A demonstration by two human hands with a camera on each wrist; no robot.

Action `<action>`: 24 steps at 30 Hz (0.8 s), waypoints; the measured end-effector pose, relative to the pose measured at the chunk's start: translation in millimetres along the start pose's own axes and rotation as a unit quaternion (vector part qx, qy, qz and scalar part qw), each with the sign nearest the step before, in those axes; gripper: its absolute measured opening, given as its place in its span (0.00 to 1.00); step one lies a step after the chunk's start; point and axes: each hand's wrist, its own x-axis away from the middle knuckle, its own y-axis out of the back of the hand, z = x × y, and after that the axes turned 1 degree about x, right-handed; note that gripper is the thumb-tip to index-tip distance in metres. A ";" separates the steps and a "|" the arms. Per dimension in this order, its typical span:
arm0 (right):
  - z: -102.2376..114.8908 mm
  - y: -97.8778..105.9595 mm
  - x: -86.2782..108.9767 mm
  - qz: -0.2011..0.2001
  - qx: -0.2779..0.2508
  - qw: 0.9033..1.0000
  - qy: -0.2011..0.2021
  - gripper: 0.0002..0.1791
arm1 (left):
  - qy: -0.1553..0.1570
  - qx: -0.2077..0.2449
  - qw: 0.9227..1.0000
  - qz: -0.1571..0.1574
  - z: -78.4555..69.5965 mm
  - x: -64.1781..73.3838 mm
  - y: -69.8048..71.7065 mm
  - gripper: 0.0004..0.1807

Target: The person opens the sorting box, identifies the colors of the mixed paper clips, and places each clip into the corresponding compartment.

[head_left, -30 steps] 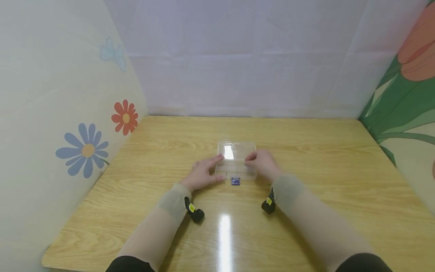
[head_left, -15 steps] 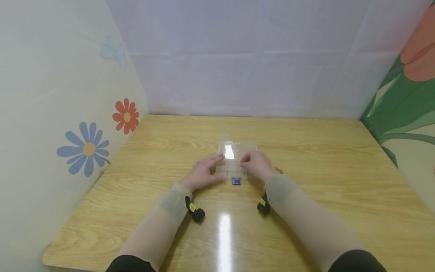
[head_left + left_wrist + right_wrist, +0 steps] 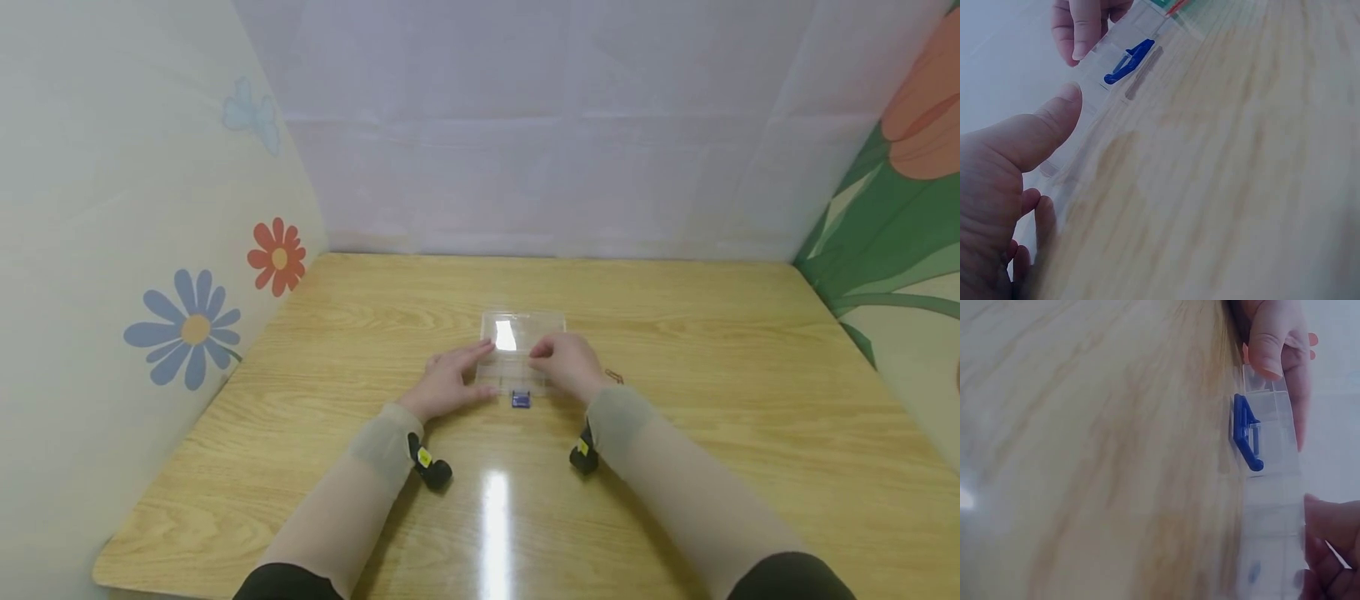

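A clear plastic compartment box (image 3: 510, 372) lies on the table, lid (image 3: 536, 325) swung back. Its blue latch (image 3: 521, 399) hangs from the front wall; both wrist views show this latch (image 3: 1129, 62) close up. My left hand (image 3: 444, 383) holds the box's left end, thumb (image 3: 1266, 356) at the front corner and fingers reaching along the side to the back. Over the right-hand compartments is my right hand (image 3: 567, 364), thumb and index fingertips brought together. I cannot tell whether something small is between them.
A small brownish-orange clip (image 3: 614, 376) lies on the wooden table (image 3: 697, 350), just right of the right wrist. A white cloth (image 3: 525, 167) hangs behind the table. Flower-printed panels stand at both sides.
My right hand has moved slightly left over the box, and the clip beside its wrist has come into view. The left hand and the box stay put.
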 end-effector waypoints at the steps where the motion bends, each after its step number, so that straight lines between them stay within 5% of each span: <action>1: -0.4 0.2 -0.1 0.000 -0.002 1.000 -0.001 0.08 | 0.000 -0.001 1.000 0.000 0.0 -0.1 0.0 0.45; 24: -22.0 31.1 19.0 0.014 -0.091 0.995 -0.033 0.13 | -0.010 -0.001 1.000 0.003 -2.5 1.5 1.7 0.44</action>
